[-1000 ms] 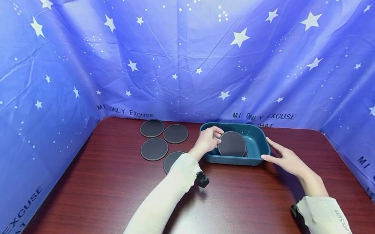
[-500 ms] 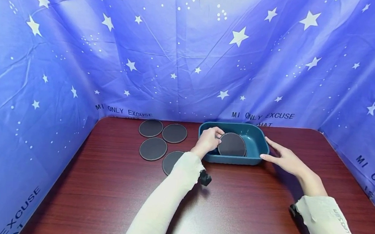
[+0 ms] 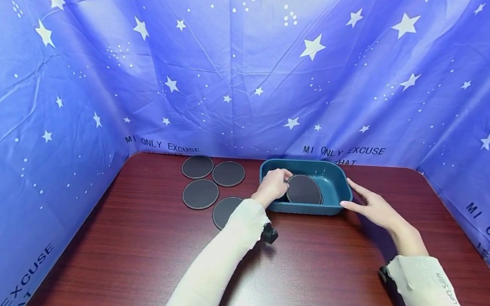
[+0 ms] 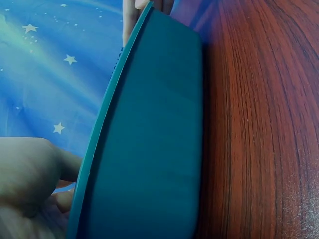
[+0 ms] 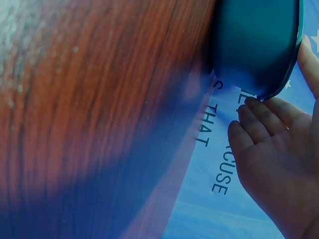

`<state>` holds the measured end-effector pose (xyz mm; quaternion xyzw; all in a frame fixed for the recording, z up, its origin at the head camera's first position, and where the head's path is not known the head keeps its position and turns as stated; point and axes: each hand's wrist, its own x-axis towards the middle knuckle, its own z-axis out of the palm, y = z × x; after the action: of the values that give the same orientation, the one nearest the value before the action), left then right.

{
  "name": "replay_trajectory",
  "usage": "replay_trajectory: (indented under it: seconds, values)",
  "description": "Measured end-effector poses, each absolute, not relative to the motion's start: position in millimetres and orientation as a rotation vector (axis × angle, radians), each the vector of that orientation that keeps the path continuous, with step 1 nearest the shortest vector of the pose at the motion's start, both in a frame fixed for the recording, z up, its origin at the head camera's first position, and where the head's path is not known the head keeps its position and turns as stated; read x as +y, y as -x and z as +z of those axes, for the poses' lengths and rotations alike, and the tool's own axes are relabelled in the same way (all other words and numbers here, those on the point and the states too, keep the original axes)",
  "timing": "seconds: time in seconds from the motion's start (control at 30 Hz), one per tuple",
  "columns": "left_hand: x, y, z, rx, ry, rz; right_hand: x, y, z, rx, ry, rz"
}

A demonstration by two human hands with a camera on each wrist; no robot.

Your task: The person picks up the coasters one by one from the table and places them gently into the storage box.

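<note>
In the head view, a teal rectangular bin (image 3: 306, 208) stands at the table's back. Inside it my left hand (image 3: 271, 186) pinches the left edge of a round black coaster (image 3: 304, 190). Under that coaster's right side peeks the edge of another one. From the left wrist view, the bin's wall (image 4: 144, 134) hides the coaster and most of the fingers. My right hand (image 3: 374, 209) rests its straight fingers and thumb against the bin's right end. The right wrist view has that hand (image 5: 276, 159) with its palm showing and fingertips at the bin's corner.
Left of the bin lie several more black coasters, one (image 3: 200, 194) flat near the middle of the group and another (image 3: 226, 213) partly behind my left sleeve. A blue star-patterned cloth (image 3: 235, 73) rises right behind the dark red wooden table (image 3: 151, 252).
The coaster in my left hand has sunk slightly lower into the bin, and the hand has dipped with it. My right hand stays at the bin's right end.
</note>
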<state>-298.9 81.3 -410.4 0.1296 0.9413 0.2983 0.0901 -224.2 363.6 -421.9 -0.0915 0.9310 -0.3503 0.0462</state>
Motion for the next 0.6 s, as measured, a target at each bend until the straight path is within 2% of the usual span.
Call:
replay_trajectory:
  seconds: [0.6]
  values:
    - [85.5,299.1,-414.7,2.787,-0.421,0.754,361.6,223.1,-420.0,2.838,0.283,-1.080]
